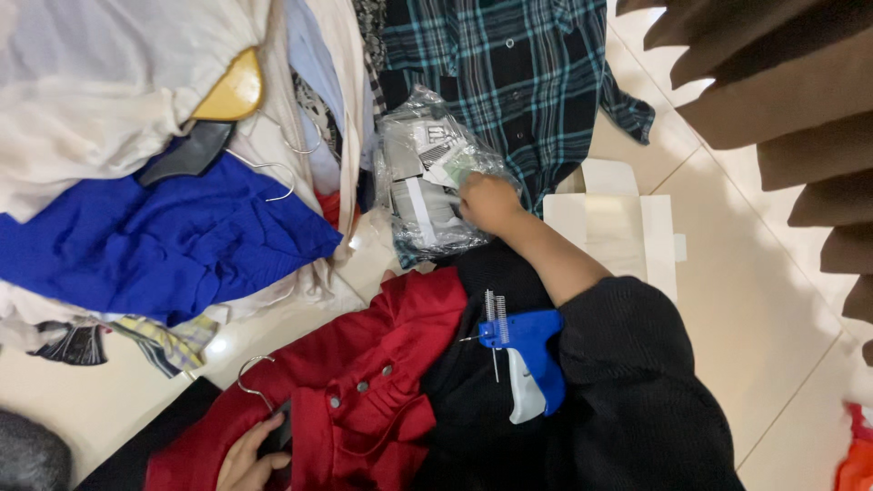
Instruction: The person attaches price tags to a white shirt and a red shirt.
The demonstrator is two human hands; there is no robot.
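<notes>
- Looks like the back room of a clothes shop, or someone's home resale setup, can't tell which
- Garments heaped on a pale tiled floor [773, 300], several on hangers [238, 89]
- Blue tagging gun [527, 355] lying on dark fabric
- Clear bag of paper tags [427, 177], flattened white box [618, 218]

Tagging gun [526, 359] lay on garment [364, 400] in lap; plastic bag [427, 177] beyond; clothes pile [155, 182] left; box [618, 218] right.

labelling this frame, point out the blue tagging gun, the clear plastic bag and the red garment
blue tagging gun [532, 350], head view, on its blue body
clear plastic bag [420, 186], head view, on its crinkled middle
red garment [364, 364], head view, near its buttons
</notes>
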